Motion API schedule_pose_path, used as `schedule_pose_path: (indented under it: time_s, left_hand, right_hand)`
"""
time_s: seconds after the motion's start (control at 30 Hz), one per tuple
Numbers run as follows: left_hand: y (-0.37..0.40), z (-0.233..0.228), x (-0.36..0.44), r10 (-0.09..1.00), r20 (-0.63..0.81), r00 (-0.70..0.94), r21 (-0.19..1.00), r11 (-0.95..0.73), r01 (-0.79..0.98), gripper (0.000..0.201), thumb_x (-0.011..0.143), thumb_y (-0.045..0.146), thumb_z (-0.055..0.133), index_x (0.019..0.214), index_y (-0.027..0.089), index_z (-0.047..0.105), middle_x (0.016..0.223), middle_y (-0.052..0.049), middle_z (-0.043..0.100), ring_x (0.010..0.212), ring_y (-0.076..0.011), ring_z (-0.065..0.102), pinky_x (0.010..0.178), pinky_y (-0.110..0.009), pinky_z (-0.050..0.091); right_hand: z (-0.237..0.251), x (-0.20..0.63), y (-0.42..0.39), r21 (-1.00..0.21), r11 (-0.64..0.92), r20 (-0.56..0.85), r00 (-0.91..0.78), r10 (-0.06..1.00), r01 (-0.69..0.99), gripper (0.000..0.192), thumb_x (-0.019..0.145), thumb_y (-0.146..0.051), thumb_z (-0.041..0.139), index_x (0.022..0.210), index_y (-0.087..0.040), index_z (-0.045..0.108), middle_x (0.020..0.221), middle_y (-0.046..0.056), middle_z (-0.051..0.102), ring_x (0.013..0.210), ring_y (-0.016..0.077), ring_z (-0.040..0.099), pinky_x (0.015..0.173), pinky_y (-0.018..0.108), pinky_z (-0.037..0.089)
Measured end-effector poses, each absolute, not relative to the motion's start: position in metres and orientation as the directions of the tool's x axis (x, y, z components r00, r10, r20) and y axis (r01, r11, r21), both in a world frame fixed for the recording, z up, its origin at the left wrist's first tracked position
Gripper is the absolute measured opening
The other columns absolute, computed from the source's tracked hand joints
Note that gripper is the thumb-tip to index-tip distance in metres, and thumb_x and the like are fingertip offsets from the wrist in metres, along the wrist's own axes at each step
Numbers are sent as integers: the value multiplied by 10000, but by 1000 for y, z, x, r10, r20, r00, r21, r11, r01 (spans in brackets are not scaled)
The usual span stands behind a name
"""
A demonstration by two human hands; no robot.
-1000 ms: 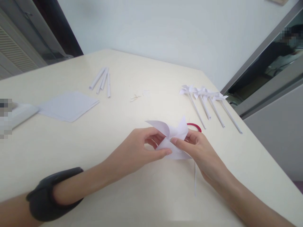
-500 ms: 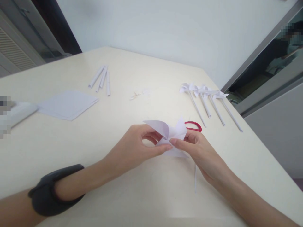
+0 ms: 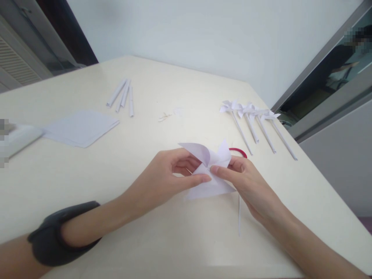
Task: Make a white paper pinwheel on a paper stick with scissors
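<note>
1. The left hand (image 3: 174,170) grips the left side of a paper pinwheel (image 3: 217,186), near the lower middle of the frame: the thumb is in front, the other fingers are partly hidden behind.
2. The right hand (image 3: 244,174) also grips it, with the thumb pressed beside the centre. Probably this pressure keeps the curled corners from springing open, while the left hand steadies the paper.
3. A thin white stick (image 3: 239,217) shows just below the right hand; I cannot tell what supports it.
4. Behind this hand there is a red scissors handle (image 3: 240,150), perhaps left there for easy reach.
5. At upper right, four pinwheels on sticks (image 3: 247,111) lie in a row, maybe so that their blades are not crushed.
6. At upper left are paper tubes (image 3: 117,92) and, below them, overlapping paper sheets (image 3: 83,128), seemingly sorted by kind. Small scraps (image 3: 165,116) lie near the centre.
7. The pale surface (image 3: 159,232) reaches a plain wall (image 3: 186,35); a slatted door (image 3: 17,64) stands at upper left.
</note>
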State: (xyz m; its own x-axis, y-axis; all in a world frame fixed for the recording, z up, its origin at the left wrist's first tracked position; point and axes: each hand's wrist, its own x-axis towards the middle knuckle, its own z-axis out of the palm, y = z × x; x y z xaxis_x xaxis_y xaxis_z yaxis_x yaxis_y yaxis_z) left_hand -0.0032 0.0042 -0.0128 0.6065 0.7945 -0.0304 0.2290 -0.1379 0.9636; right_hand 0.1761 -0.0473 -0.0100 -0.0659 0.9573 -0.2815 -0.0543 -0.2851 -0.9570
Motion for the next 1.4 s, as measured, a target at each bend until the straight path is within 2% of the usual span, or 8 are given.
schedule_pose_path:
  time_s: [0.1,0.23,0.43,0.6,0.83,1.0,1.2,1.4]
  left_hand:
    - [5,-15,-5,832,-60,552,984,-44,174,348,696,160,711,960,244,502,945,-1,684,866,-189,660,757,-309,547]
    - [1,-6,-3,833,-96,545,992,33,124,364,706,196,725,842,240,390,981,-5,681,887,-196,669,772,-331,554]
    - [-6,0,-1,794,14,608,974,-149,172,202,768,292,675,815,194,506,1039,-19,647,971,-161,635,944,-309,498]
    - [-6,-5,-1,804,69,590,948,-238,213,235,755,334,683,789,189,501,1003,0,643,957,-151,635,922,-294,515]
    - [-7,-8,1,800,55,598,941,-242,237,277,698,330,726,725,187,491,815,28,619,825,-136,630,836,-283,540]
    - [-8,-9,2,799,31,601,940,-228,255,294,676,338,739,709,187,488,778,34,602,792,-131,621,792,-260,530]
    - [-9,-9,5,824,-14,566,904,-232,360,347,654,359,744,668,196,439,723,42,556,727,-132,571,714,-268,509]
    - [-9,-10,5,843,-29,537,905,-205,372,345,706,323,698,648,203,380,713,55,536,729,-127,556,686,-254,472]
  right_hand:
    - [-11,178,-47,-956,-287,-284,-59,957,-54,193,787,-338,639,911,-191,663,840,33,683,760,176,620,669,273,446]
    - [-13,182,-45,-963,-269,-269,6,963,-20,192,771,-367,653,845,-190,639,820,26,654,756,179,601,671,278,438]
    - [-13,185,-41,-972,-234,-234,14,972,-27,169,779,-351,637,795,-184,632,803,24,633,733,159,566,688,274,432]
    - [-15,185,-41,-975,-221,-222,7,975,-32,134,782,-319,636,811,-189,641,801,14,632,701,146,567,697,287,437]
    - [-15,181,-44,-986,-163,-164,-30,986,12,139,806,-300,616,887,-201,669,821,9,633,746,149,572,709,289,425]
    - [-16,177,-45,-987,-158,-159,-36,987,41,163,811,-267,602,946,-209,674,850,8,629,770,156,563,698,293,423]
    - [-18,175,-44,-984,-168,-169,-7,986,65,138,800,-263,608,903,-185,659,854,12,640,742,148,556,655,275,414]
    - [-17,174,-46,-988,-144,-146,-34,989,62,179,811,-238,592,973,-207,659,863,6,634,775,159,560,702,293,430]
